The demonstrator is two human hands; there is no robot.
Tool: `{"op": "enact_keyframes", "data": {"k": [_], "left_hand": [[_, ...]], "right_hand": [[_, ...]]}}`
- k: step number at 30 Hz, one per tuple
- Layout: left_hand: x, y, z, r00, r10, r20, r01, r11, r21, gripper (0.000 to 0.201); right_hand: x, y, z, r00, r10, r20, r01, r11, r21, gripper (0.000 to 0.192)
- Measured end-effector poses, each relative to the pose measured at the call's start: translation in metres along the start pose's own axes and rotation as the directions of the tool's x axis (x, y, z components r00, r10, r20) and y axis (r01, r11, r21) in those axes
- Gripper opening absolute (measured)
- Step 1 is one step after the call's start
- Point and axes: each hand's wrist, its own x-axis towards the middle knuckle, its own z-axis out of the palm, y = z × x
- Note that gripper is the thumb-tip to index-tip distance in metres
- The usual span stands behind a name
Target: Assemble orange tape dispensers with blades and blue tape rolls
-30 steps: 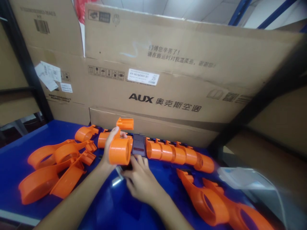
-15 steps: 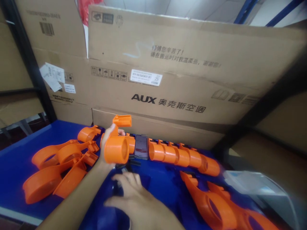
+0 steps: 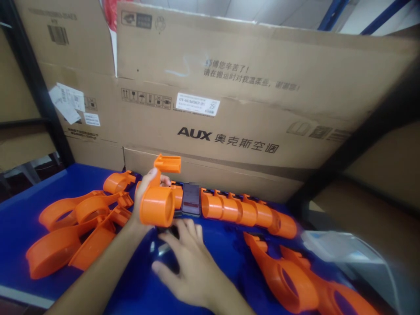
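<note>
Bright even overhead light, soft shadows, blurred and stretched toward the edges.

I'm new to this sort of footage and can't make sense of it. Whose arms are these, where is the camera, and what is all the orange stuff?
There is no machine here: the camera sits on a person's head and looks forward and down, so the two bare arms coming in from the bottom are that person's own. The left hand grips an orange plastic tube part and holds it up off the blue table. The right hand lies spread on the table over small dark and shiny bits that are too blurred to name. Behind it a dark phone lies in front of a row of orange tube parts. More long orange pieces lie piled at the left and at the right. Big cardboard boxes stand behind.
</note>
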Motion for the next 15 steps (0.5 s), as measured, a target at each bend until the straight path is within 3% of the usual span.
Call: {"op": "enact_keyframes", "data": {"k": [6,15], "left_hand": [[0.003,-0.021,0.0,0.993,0.029,0.113,-0.05,0.981,0.186,0.035],[0.011,-0.044,-0.006,0.983,-0.021,0.181,-0.03,0.961,0.275,0.029]], "right_hand": [[0.0,0.015,0.002,0.996,0.062,0.069,-0.055,0.994,-0.094,0.025],[-0.006,0.04,-0.015,0.996,-0.043,0.073,0.05,0.994,-0.102,0.02]]}}
